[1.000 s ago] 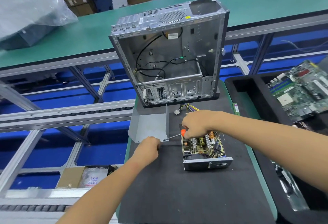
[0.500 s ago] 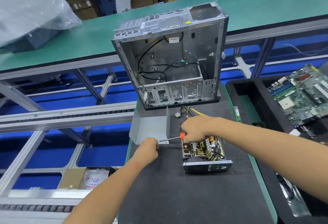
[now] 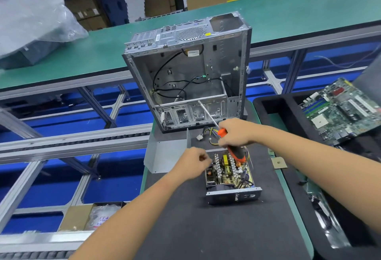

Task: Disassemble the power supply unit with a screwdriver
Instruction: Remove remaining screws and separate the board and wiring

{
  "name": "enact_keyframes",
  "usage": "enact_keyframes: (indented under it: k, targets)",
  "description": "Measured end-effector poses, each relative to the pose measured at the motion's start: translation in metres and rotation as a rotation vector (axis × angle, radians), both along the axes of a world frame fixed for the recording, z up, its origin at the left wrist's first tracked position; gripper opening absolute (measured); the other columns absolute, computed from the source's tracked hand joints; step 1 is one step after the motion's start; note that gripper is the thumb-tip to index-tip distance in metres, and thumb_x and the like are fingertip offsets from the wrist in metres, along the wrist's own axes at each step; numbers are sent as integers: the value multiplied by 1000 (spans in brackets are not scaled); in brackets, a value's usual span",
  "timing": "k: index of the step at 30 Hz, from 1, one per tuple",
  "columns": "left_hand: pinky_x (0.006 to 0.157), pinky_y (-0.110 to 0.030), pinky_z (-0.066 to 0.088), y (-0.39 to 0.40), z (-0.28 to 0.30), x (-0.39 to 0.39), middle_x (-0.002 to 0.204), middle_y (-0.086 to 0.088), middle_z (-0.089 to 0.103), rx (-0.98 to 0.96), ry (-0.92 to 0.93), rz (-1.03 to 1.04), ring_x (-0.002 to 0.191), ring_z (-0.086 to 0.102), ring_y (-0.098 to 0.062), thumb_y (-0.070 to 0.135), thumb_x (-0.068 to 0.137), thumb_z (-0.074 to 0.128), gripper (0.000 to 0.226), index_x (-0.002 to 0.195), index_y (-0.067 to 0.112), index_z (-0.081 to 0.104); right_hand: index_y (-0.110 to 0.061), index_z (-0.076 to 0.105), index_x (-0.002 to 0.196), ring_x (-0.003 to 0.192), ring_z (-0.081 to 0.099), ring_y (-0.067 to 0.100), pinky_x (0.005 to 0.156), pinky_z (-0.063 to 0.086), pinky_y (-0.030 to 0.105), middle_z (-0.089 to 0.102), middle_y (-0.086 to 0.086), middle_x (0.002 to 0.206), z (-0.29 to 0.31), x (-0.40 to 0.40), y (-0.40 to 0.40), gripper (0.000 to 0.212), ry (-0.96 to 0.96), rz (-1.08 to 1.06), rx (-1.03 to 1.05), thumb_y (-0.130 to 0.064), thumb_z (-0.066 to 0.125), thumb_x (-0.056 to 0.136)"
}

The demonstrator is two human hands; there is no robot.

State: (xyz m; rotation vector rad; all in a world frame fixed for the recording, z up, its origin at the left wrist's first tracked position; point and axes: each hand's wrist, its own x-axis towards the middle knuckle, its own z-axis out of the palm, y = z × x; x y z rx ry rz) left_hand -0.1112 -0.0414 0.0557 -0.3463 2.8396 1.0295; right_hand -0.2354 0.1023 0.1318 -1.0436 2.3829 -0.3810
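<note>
The opened power supply unit (image 3: 228, 175) lies on the black mat (image 3: 206, 228) with its circuit board bare and its wire bundle (image 3: 210, 134) trailing toward the case. My right hand (image 3: 237, 132) grips an orange and black screwdriver (image 3: 235, 152) above the unit's far end; the shaft points up and away toward the case. My left hand (image 3: 193, 165) is curled at the unit's left far corner, fingertips pinched together; what they hold, if anything, is too small to tell. The removed grey metal cover (image 3: 165, 152) stands left of the unit.
An empty computer case (image 3: 189, 74) stands upright at the mat's far end. A black tray on the right holds a motherboard (image 3: 340, 111). A small metal plate (image 3: 278, 162) lies on the green edge. Left of the mat runs a conveyor frame, with a cardboard box (image 3: 90, 216) below.
My right hand turned the screwdriver from pointing left, tip at my left hand, to pointing up toward the case. My left hand moved right to the unit's corner.
</note>
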Motion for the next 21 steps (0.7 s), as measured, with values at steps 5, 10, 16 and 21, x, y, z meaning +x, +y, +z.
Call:
enact_keyframes:
  k: [5,10,16,21]
  targets:
    - [65,-28,42,27,5,-34,76,-7,65,-57,46,9,75,58,-21,17,85,57,18,74,5,66,-12,41,60,50,41,21,45,32,24,45,5,54,-16,-14,20,23,-26,-299,70,-13,61,70]
    - [64,-27,38,34,4,-50,75,-5,66,-149,69,-49,74,58,-21,18,87,53,19,72,10,63,-1,53,64,39,52,28,41,45,24,53,17,52,-39,-20,46,12,-135,-392,335,-6,57,74]
    - [67,-32,50,46,5,-43,77,2,66,-194,92,-274,70,57,-15,12,84,52,15,78,13,65,3,55,90,57,56,27,51,51,31,55,20,71,-82,-14,68,13,-298,-322,563,-10,56,92]
    - [81,-33,45,59,-5,-38,94,0,66,-333,108,-521,96,54,-20,14,83,57,15,90,16,70,2,55,91,57,58,26,45,52,29,61,22,94,-96,-8,68,26,-323,-333,508,-18,71,88]
